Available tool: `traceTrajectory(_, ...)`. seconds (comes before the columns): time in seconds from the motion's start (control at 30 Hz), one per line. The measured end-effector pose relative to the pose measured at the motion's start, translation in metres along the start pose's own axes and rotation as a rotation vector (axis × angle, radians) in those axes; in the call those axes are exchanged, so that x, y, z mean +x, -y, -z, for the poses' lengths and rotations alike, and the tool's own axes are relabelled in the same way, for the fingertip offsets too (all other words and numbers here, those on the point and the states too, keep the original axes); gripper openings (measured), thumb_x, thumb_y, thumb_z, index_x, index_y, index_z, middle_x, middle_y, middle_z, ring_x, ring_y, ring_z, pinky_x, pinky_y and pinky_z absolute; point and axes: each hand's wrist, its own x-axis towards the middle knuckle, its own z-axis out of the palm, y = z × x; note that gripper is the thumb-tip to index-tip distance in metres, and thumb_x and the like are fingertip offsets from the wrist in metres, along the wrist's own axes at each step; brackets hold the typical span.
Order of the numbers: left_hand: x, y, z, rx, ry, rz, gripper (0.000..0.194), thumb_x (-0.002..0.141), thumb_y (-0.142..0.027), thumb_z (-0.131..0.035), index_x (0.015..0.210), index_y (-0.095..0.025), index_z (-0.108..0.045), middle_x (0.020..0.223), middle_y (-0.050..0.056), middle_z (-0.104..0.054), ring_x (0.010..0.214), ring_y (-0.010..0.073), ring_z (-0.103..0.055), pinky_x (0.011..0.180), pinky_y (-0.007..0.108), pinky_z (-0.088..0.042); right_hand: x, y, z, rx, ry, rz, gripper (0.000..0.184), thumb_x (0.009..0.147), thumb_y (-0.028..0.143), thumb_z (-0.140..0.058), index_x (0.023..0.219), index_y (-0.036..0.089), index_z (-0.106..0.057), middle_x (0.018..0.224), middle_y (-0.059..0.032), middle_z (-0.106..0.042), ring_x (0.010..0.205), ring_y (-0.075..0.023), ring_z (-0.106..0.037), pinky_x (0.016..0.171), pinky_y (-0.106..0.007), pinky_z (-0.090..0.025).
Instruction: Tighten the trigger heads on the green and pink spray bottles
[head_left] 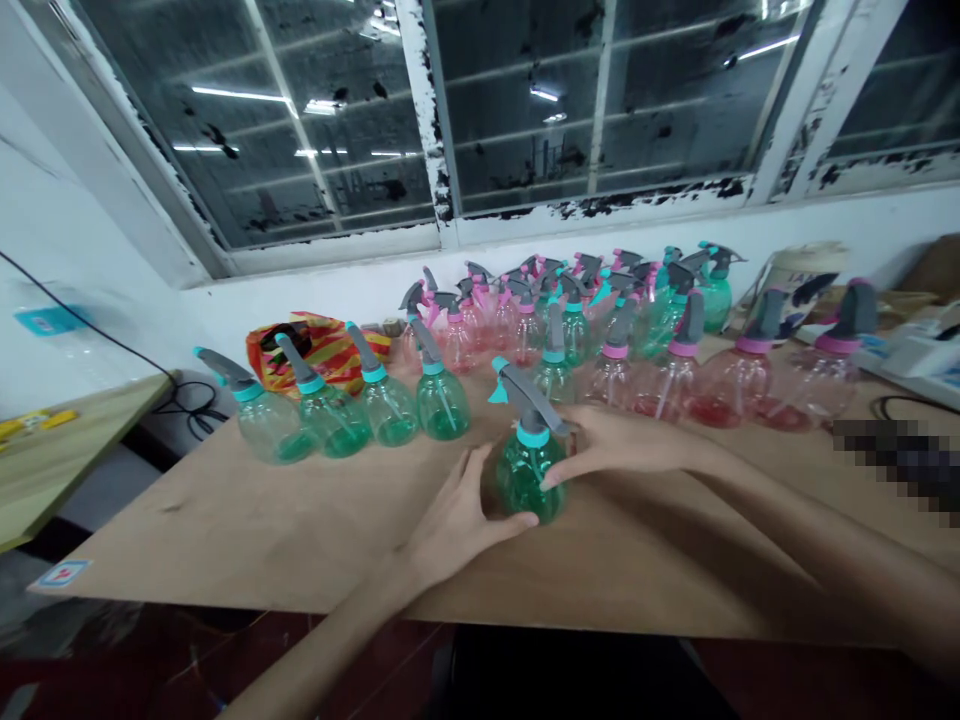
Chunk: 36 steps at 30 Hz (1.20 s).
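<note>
A green spray bottle with a teal collar and a grey trigger head stands on the table in front of me, its nozzle pointing left. My left hand curves round its lower left side, thumb across the front. From the right, my right hand grips the bottle below the lever, with the thumb on its front; the other fingers are partly hidden behind it. Left of my hands is a row of several green spray bottles. On the right, pink spray bottles continue the line.
Behind the row stand many more pink and green spray bottles. A red and yellow bag lies at the back left of the wooden table. At the right are a printed cloth bag and a white device. Black cable hangs at left.
</note>
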Motion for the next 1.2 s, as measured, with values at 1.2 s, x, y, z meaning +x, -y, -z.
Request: traceTrajectory(1.2,0.059,0.011,-0.027,0.296,0.280,-0.302,0.093,0.069,-0.065,-0.072,0.142,-0.017,-0.040,0.147,0.018,-0.045,0.138,0.0364,-0.039,0.114,0.057,-0.028,-0.004,-0.028,-0.008,0.261,-0.489,0.047,0.021,0.088,0.038,-0.059,0.106,0.029,-0.066,0.091,0.0005,-0.071,0.078,-0.0180,-0.065,0.082,-0.039,-0.052)
